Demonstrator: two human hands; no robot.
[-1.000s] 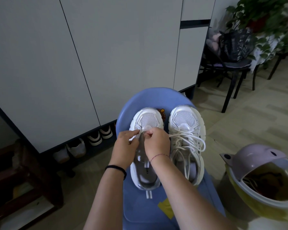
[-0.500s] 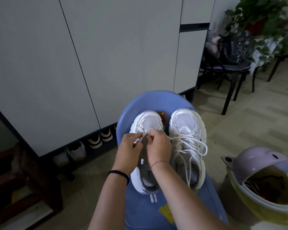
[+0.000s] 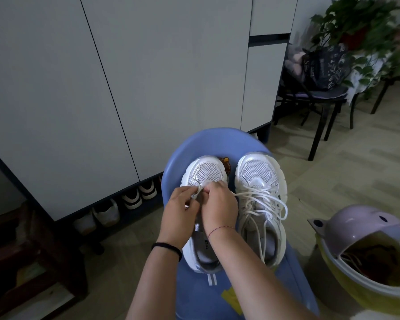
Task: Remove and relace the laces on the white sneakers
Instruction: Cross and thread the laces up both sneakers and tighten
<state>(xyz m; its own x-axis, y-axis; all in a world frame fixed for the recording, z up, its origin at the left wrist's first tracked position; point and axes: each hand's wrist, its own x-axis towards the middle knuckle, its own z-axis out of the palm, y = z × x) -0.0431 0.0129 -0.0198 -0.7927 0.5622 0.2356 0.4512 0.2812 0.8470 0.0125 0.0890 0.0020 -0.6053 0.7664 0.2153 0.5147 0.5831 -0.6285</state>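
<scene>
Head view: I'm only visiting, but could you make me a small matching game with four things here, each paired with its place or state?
Things:
1. left sneaker
2. right sneaker
3. bin
4. plant

Places or states:
A. yellow, on the floor at the right
B. loose laces heaped on it
C. left hand and right hand pinch a lace near its toe
D. far back on the right

Pairs: 1-C, 2-B, 3-A, 4-D.
</scene>
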